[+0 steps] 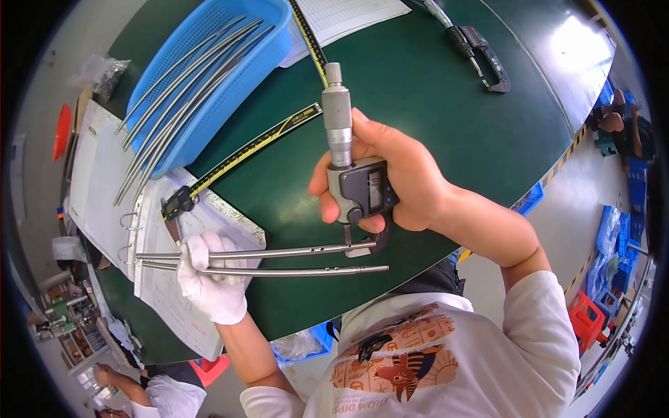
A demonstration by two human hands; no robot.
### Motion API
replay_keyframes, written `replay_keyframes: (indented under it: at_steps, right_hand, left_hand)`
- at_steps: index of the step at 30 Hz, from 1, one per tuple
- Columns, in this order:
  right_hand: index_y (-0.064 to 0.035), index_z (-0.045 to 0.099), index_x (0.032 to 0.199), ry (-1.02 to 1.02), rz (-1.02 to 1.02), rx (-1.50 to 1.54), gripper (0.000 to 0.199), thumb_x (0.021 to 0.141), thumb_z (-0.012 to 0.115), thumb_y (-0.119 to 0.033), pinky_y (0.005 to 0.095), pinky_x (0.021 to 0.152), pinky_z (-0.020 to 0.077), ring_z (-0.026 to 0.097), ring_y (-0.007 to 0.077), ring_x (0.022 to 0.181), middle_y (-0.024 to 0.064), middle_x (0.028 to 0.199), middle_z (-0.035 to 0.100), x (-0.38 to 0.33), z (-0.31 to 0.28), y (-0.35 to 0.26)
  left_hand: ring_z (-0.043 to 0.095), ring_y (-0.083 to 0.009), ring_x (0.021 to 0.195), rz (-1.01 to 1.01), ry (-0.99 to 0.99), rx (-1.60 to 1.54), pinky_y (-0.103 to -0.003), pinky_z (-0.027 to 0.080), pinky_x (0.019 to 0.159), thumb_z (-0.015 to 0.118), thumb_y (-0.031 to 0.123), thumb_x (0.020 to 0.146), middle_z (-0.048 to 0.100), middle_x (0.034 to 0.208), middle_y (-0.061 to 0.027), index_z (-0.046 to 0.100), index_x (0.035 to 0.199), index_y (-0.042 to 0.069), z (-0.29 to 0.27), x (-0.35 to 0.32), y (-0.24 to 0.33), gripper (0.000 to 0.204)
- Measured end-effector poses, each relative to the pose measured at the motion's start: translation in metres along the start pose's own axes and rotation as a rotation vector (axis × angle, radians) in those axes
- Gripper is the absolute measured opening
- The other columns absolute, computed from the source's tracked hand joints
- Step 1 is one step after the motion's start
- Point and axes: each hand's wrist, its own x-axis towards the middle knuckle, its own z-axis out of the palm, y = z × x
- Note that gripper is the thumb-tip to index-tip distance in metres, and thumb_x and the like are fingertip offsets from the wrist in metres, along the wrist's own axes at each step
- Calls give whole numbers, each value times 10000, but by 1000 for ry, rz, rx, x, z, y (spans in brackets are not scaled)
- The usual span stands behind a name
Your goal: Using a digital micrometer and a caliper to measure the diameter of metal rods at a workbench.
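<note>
My left hand [212, 275], in a white glove, is closed around two slim metal rods. The upper metal rod [293, 253] has small holes and reaches to the right, its end between the jaws of a digital micrometer. The lower metal rod [317, 272] runs nearly parallel beneath it, its right end free. Bare and closed, my right hand [408, 171] grips the digital micrometer [339, 143], which stands upright with its thimble at the top and a small display facing me. Some of the right fingers are hidden behind the micrometer's body.
A blue perforated basket [268, 45] holds several long metal rods. Beside it lies a digital caliper [180, 202] on an open ring binder [178, 306]. A second micrometer [477, 52] rests at the far right of the green table [432, 97]. Paper sheets [341, 24] lie at the back.
</note>
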Motion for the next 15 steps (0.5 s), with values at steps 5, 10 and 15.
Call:
replay_keyframes:
  at_steps: [5,10,15]
  right_hand:
    - [45,555,803,1,8,38,632,842,237,-499,215,328,348,411,137,343,163,638,574,-1,0,-2]
    - [38,561,782,14,-9,-21,615,827,281,-508,218,326,348,423,138,347,160,628,576,-1,0,-2]
    - [28,552,779,10,5,-18,592,816,321,-516,215,346,339,403,127,350,135,622,575,-2,-1,-3]
  left_hand:
    - [271,-86,404,7,-19,1,-228,247,357,404,226,873,316,546,-5,334,638,120,-3,0,2,267]
    - [271,-86,401,2,-8,-6,-228,252,359,401,231,875,317,545,-6,336,638,120,-2,-1,2,270]
    - [263,-82,390,4,-25,9,-227,241,349,396,235,877,310,535,-1,335,636,123,-4,0,2,272]
